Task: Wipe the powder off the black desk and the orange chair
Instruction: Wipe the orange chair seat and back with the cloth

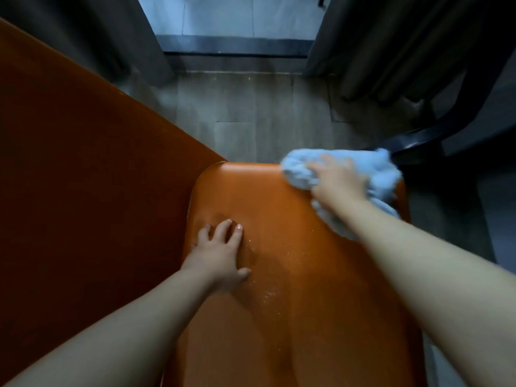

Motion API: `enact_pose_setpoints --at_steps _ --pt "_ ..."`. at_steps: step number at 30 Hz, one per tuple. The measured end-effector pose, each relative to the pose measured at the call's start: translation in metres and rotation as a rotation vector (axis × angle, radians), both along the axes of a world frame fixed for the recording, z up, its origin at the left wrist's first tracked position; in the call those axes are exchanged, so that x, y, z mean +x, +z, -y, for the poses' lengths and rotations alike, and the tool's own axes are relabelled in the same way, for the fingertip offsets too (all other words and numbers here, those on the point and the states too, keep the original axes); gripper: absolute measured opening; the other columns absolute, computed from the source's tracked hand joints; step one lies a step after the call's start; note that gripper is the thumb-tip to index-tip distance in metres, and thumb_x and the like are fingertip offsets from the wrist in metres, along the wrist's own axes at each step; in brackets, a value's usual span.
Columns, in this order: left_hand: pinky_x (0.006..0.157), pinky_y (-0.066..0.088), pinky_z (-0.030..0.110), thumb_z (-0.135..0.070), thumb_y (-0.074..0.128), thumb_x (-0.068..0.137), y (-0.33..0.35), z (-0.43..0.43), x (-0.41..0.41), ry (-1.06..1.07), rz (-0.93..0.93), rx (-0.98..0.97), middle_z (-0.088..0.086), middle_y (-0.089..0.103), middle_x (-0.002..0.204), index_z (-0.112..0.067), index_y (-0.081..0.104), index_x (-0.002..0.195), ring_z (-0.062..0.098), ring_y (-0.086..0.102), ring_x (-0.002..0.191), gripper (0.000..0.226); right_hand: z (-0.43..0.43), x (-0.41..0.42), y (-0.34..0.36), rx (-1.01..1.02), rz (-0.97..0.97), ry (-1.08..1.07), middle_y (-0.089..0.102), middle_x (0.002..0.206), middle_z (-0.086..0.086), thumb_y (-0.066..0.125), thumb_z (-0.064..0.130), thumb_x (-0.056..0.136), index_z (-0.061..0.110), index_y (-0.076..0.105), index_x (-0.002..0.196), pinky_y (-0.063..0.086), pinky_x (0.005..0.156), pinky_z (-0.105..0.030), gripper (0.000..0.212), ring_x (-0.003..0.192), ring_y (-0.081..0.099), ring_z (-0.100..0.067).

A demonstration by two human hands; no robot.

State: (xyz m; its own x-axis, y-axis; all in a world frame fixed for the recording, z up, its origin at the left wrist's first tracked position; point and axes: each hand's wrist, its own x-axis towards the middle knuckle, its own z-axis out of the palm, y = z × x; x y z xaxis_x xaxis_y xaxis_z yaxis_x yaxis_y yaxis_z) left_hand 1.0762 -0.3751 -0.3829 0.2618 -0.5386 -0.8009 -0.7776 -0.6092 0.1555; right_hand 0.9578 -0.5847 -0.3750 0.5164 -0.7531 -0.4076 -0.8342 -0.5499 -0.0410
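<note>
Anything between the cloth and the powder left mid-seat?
Nothing visible: bare seat lies between the cloth and the specks. The left hand rests flat beside them, its thumb close.

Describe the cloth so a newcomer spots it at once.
Start at the orange seat filling the middle of the view. At its far right corner, a bunched cloth sits under the right hand. It is the only pale blue, fluffy thing; everything nearby is orange, black or grey.
</note>
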Motion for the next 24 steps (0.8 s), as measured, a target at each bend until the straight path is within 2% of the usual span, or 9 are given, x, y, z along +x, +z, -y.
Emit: enact_pose_setpoints --at_steps 3,5,7,10,13,16,20,22,24 --pt "0.117 0.009 0.052 -0.055 0.055 0.085 0.005 -0.001 -0.001 -0.005 -0.015 -0.017 -0.010 -0.020 0.155 -0.030 -0.012 0.149 0.033 -0.017 0.142 0.095 0.030 -0.051 0.019 -0.041 -0.184 -0.315 0.040 0.138 -0.006 0.046 0.022 0.092 0.032 0.044 0.132 0.038 0.095 -0.053 0.042 0.122 0.035 -0.040" --pt "0.117 0.011 0.052 -0.053 0.055 0.086 0.004 0.000 0.002 0.008 -0.032 -0.034 -0.010 -0.019 0.155 -0.031 -0.010 0.149 0.033 -0.015 0.142 0.093 0.024 -0.025 0.016 -0.043 -0.210 -0.371 0.045 0.134 -0.008 0.044 0.034 0.095 0.029 0.051 0.126 0.035 0.094 -0.052 0.032 0.123 0.036 -0.038" --pt "0.117 0.013 0.050 -0.051 0.056 0.086 0.003 -0.001 0.004 0.013 -0.037 -0.041 -0.012 -0.017 0.155 -0.032 -0.007 0.149 0.033 -0.013 0.142 0.091 -0.007 0.037 0.005 0.003 -0.110 -0.201 0.049 0.131 -0.006 0.043 0.039 0.096 0.030 0.056 0.119 0.034 0.095 -0.050 0.028 0.125 0.035 -0.036" --pt "0.116 0.016 0.049 -0.048 0.057 0.083 -0.002 -0.004 0.006 -0.021 -0.019 -0.080 -0.007 -0.010 0.155 -0.031 0.001 0.149 0.036 -0.007 0.141 0.088 -0.079 0.121 -0.008 0.058 0.077 0.185 0.042 0.136 0.001 0.045 0.028 0.094 0.039 0.049 0.126 0.027 0.099 -0.056 0.035 0.128 0.028 -0.035" --pt "0.116 0.016 0.046 -0.051 0.057 0.082 -0.006 -0.005 0.008 -0.027 -0.002 -0.105 -0.008 -0.008 0.155 -0.032 0.004 0.149 0.036 -0.004 0.140 0.088 -0.080 0.113 -0.011 0.037 0.137 0.299 0.037 0.141 0.004 0.045 0.025 0.092 0.044 0.046 0.128 0.028 0.095 -0.056 0.041 0.127 0.029 -0.033" --pt "0.115 0.016 0.046 -0.055 0.063 0.079 -0.006 -0.005 0.007 0.023 -0.012 -0.084 -0.018 -0.014 0.153 -0.036 -0.005 0.149 0.031 -0.009 0.142 0.099 -0.019 0.035 -0.012 -0.010 0.117 0.022 0.041 0.139 0.000 0.050 0.028 0.088 0.040 0.050 0.127 0.031 0.099 -0.055 0.041 0.125 0.035 -0.033" --pt "0.116 0.013 0.050 -0.056 0.067 0.073 -0.009 -0.011 0.001 0.047 -0.008 -0.119 -0.018 -0.019 0.153 -0.037 -0.009 0.148 0.030 -0.015 0.142 0.109 0.043 -0.083 0.011 -0.084 -0.092 -0.462 0.038 0.140 -0.008 0.046 0.019 0.089 0.034 0.048 0.130 0.032 0.100 -0.052 0.044 0.122 0.035 -0.040" --pt "0.117 0.011 0.051 -0.057 0.065 0.074 -0.010 -0.014 -0.003 0.047 0.008 -0.145 -0.018 -0.022 0.153 -0.036 -0.013 0.147 0.030 -0.018 0.142 0.109 0.040 -0.075 0.007 -0.102 -0.106 -0.577 0.039 0.139 -0.010 0.046 0.022 0.091 0.031 0.050 0.128 0.031 0.098 -0.050 0.039 0.121 0.035 -0.040" --pt "0.117 0.010 0.051 -0.058 0.062 0.075 -0.011 -0.014 -0.003 0.041 0.009 -0.152 -0.019 -0.023 0.152 -0.035 -0.014 0.147 0.031 -0.018 0.142 0.107 0.027 -0.028 -0.003 -0.137 -0.083 -0.510 0.049 0.129 -0.009 0.042 0.025 0.094 0.028 0.057 0.120 0.031 0.096 -0.045 0.030 0.122 0.038 -0.035"
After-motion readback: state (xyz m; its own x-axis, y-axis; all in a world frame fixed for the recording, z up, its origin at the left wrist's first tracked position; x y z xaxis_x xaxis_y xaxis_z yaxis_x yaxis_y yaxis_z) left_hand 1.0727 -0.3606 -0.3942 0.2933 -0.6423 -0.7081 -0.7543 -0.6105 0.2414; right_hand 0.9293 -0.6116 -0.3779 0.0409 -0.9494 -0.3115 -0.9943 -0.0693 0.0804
